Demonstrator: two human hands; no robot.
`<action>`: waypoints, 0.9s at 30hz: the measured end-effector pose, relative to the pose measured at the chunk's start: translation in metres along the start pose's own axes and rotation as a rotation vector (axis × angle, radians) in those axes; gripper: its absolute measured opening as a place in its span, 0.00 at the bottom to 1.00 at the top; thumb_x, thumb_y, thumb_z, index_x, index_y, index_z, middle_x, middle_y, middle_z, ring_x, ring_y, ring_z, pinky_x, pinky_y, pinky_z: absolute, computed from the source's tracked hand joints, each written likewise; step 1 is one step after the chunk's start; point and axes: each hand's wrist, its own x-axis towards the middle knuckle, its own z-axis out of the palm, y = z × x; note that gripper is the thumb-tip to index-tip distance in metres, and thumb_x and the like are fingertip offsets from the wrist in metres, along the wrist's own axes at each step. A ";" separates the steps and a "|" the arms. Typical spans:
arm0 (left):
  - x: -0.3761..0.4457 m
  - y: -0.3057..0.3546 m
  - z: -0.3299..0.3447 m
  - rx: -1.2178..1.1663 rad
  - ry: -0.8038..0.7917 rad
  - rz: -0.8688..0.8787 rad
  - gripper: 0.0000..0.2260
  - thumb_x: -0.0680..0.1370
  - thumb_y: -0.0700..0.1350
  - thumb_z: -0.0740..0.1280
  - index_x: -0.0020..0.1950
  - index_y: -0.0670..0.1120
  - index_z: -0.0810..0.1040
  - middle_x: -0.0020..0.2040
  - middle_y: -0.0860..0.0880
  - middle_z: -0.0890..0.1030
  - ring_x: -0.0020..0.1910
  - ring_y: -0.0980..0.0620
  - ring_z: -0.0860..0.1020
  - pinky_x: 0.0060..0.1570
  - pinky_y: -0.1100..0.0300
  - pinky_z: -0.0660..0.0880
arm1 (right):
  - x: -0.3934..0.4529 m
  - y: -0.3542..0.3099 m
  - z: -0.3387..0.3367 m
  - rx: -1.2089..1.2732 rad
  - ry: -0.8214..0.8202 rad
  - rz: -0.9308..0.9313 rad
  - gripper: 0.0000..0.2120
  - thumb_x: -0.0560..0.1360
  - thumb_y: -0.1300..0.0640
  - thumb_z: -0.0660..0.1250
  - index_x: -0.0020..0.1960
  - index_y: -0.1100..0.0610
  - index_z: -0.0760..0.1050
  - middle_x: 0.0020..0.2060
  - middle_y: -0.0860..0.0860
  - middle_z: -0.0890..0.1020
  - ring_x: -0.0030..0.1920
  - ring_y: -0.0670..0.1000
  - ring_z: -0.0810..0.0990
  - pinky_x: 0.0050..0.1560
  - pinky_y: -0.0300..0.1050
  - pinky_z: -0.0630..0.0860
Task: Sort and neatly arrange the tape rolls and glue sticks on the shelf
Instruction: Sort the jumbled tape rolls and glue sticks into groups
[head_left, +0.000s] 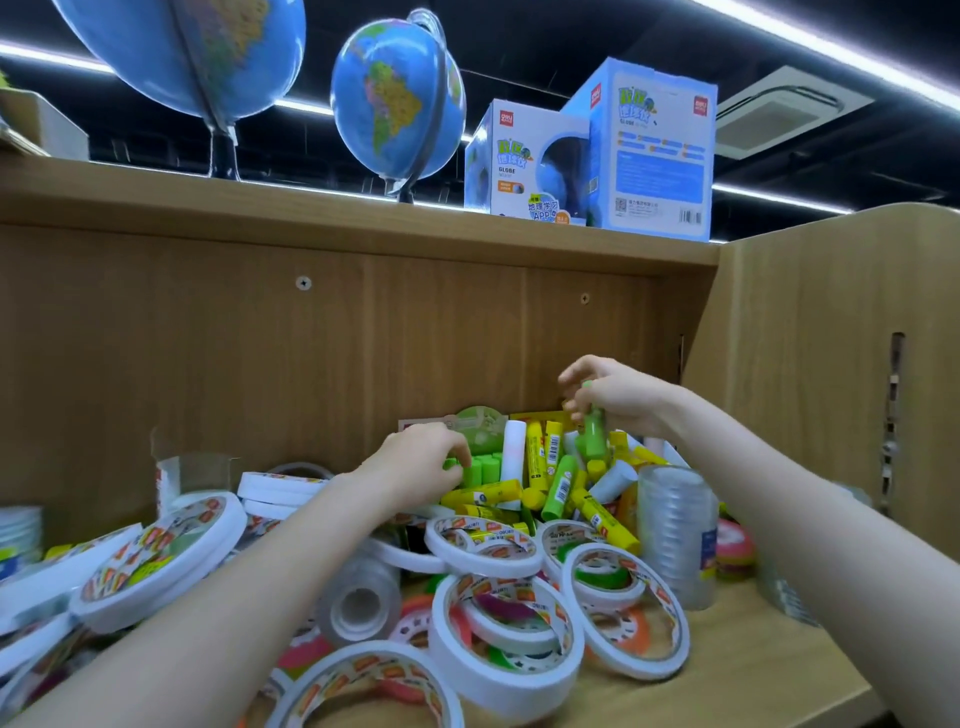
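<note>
A heap of yellow and green glue sticks (566, 488) lies at the back of the wooden shelf (769, 670). My right hand (618, 397) holds a green glue stick (594, 434) upright above the heap. At the heap's left end my left hand (423, 462) curls its fingers over a row of upright green glue sticks (483, 470). White double-sided tape rolls (504, 639) lie scattered across the front, under both forearms. A clear tape roll (358, 603) lies on its side among them.
A stack of clear tape rolls (675, 530) stands at the right, beside a pink roll (735, 545). Larger white rolls (156, 561) pile up at the left. The shelf's side panel (831, 364) closes off the right. Two globes (397, 98) and globe boxes (639, 150) stand on top.
</note>
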 end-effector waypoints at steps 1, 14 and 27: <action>-0.003 -0.001 -0.001 0.007 -0.002 -0.008 0.11 0.78 0.44 0.59 0.57 0.49 0.77 0.57 0.48 0.75 0.56 0.49 0.73 0.57 0.54 0.70 | 0.001 0.000 0.005 -0.190 0.004 -0.026 0.14 0.74 0.73 0.57 0.55 0.60 0.69 0.45 0.57 0.72 0.37 0.50 0.73 0.26 0.35 0.70; -0.031 -0.004 -0.015 -0.001 0.046 0.012 0.11 0.78 0.44 0.59 0.58 0.50 0.77 0.58 0.49 0.76 0.57 0.49 0.73 0.55 0.57 0.68 | -0.015 0.013 0.010 -0.899 0.058 -0.161 0.28 0.74 0.53 0.68 0.71 0.55 0.62 0.62 0.58 0.69 0.62 0.57 0.70 0.52 0.41 0.65; -0.139 -0.053 -0.081 0.025 0.166 -0.024 0.10 0.78 0.43 0.60 0.54 0.51 0.79 0.53 0.54 0.75 0.49 0.54 0.74 0.50 0.59 0.69 | -0.070 -0.055 0.090 -0.706 -0.035 -0.539 0.10 0.76 0.60 0.63 0.57 0.58 0.77 0.52 0.53 0.78 0.54 0.51 0.75 0.49 0.33 0.65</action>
